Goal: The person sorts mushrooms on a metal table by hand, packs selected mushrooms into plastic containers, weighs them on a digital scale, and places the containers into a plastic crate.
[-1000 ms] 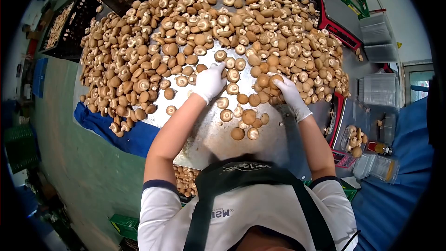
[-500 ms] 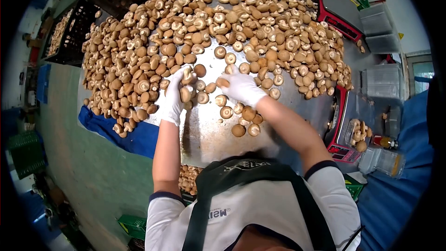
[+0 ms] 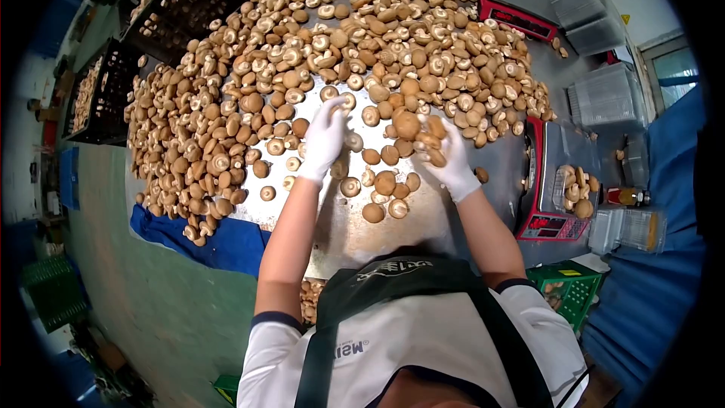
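Note:
Brown shiitake mushrooms with pale stems and gills cover much of the metal table (image 3: 377, 238). My left hand (image 3: 325, 143), in a white glove, has its fingertips closed on a shiitake mushroom (image 3: 347, 100) at the near edge of the heap. Other loose mushrooms lie beside and below this hand. My right hand (image 3: 453, 162), also gloved, is closed around several shiitake mushrooms (image 3: 432, 136), their caps showing at its fingers. Between the hands, a small loose group of mushrooms (image 3: 385, 182) rests on the metal, some gills up, others cap up.
A large mushroom heap (image 3: 196, 128) spreads across the left and back. At right, a red scale (image 3: 535, 181) bears a clear tray of mushrooms (image 3: 578, 190). Another scale (image 3: 517, 19) and stacked clear trays (image 3: 604, 98) stand behind. Black crates (image 3: 98, 94) line the back left; blue cloth (image 3: 196, 240) hangs there.
My right hand has moved right and now holds several mushrooms. My left hand has moved right and forward; the mushrooms it held earlier are no longer in its grasp. The view has shifted slightly.

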Demonstrator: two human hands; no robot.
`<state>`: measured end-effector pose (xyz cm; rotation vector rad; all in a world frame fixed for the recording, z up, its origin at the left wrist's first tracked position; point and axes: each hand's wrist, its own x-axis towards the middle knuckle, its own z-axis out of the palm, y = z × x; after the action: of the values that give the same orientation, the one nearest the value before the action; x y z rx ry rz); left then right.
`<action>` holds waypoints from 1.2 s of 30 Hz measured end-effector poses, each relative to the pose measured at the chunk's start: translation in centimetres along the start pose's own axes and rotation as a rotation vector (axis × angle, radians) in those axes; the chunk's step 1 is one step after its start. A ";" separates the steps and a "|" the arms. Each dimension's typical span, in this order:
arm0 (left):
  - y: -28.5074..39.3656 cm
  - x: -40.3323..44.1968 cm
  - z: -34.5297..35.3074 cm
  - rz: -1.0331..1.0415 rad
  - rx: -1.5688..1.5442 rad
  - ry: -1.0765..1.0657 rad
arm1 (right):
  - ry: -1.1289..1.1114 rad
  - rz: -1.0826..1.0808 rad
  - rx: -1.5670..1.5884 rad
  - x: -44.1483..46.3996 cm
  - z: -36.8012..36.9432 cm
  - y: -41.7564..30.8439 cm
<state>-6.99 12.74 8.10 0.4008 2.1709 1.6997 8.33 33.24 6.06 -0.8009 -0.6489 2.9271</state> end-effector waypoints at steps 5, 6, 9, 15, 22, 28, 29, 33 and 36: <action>-1.8 7.6 9.1 -0.109 0.972 -0.035 | 0.011 0.021 0.212 -3.8 -2.5 -1.6; -2.0 8.4 9.7 -0.177 0.929 -0.052 | -0.031 0.015 0.230 -4.0 -3.9 -1.5; -2.9 9.3 8.1 -0.150 0.764 -0.117 | -0.040 -0.008 0.255 -5.3 -5.1 -1.8; -6.1 7.1 6.2 -0.105 0.333 0.017 | -0.051 0.022 0.321 -7.5 -6.4 -2.6; -2.6 10.0 9.9 -0.358 0.738 -0.009 | -0.060 -0.033 0.069 -9.2 -8.5 -3.4; -3.0 10.3 9.2 -0.381 0.559 -0.040 | -0.018 -0.031 -0.073 -12.0 -11.2 -4.3; -3.1 9.5 9.0 -0.353 0.539 0.007 | 0.001 -0.036 -0.051 -12.4 -11.6 -4.4; -2.6 3.8 9.1 0.297 0.546 0.179 | 0.015 -0.051 -0.001 -13.4 -12.8 -5.2; 0.2 -1.2 10.0 0.609 0.594 0.106 | 0.019 -0.049 -0.005 -13.9 -13.2 -6.0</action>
<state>-1.50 20.95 6.23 1.2572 2.8070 1.2897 26.46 41.80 4.85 -0.8003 -0.6649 2.8713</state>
